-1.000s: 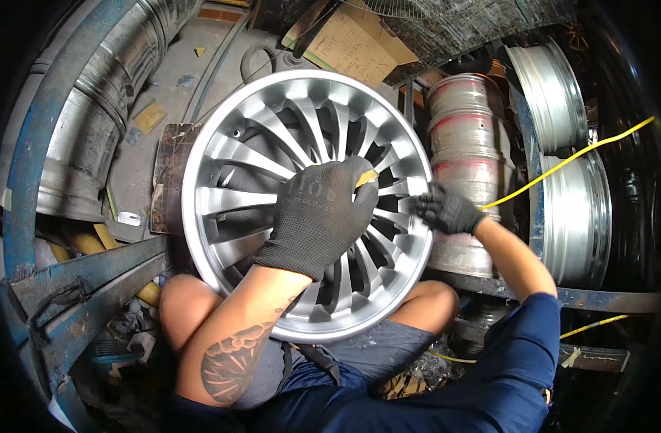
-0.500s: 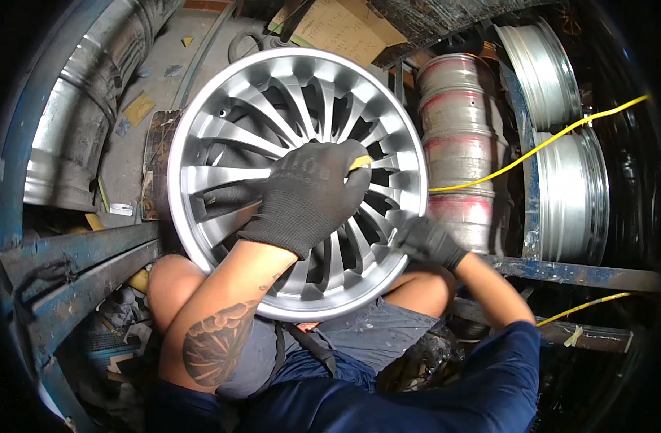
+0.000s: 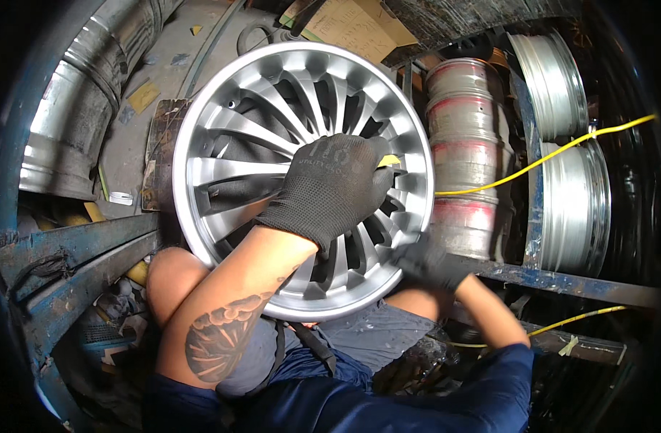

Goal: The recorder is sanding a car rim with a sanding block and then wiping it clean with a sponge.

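Note:
A silver multi-spoke alloy wheel lies over my lap, tilted toward me. My left hand, in a black knit glove, is over the spokes right of the hub, fingers curled round a small yellow piece of sheet material. At the wheel's lower right edge is my right hand, also gloved; motion smears its fingers, so whether they hold anything cannot be made out.
Stacked steel rims and shinier rims stand right, on a blue metal rack. A yellow hose crosses them. Left are more metal rims and a blue frame; cardboard lies at the back.
My right hand has moved from the wheel's right rim down to its lower right. My left hand, still curled on the yellow piece, has shifted slightly rightward over the spokes.

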`<action>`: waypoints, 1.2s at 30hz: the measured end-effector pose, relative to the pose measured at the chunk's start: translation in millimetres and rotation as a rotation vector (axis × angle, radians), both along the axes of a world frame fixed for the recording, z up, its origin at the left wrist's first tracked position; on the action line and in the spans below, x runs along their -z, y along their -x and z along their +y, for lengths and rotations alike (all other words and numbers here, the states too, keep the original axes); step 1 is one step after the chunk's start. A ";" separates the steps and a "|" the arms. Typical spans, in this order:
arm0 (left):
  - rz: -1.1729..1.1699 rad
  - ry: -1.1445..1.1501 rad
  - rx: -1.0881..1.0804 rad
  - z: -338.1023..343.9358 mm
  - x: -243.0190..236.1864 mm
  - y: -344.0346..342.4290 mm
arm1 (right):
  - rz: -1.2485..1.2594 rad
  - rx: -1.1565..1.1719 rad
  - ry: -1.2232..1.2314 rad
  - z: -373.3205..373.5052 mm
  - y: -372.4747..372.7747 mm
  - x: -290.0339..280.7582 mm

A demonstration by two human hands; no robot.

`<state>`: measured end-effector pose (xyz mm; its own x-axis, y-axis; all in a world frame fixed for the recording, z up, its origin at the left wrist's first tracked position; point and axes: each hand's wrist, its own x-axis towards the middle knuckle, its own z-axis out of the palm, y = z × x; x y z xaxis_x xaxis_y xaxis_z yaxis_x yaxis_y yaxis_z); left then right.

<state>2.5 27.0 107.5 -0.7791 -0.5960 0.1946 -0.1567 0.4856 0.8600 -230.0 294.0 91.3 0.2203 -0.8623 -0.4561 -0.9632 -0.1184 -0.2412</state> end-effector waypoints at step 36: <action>0.192 -0.302 0.278 41.6 22.3 26.5 | -1.171 1.205 0.814 -56.1 -111.8 -29.2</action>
<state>-24.0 68.6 85.1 -0.8844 -0.4217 0.2001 0.1199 0.2092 0.9705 -118.2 238.0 120.5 -0.7394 -0.6732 0.0087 -0.0133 0.0017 -0.9999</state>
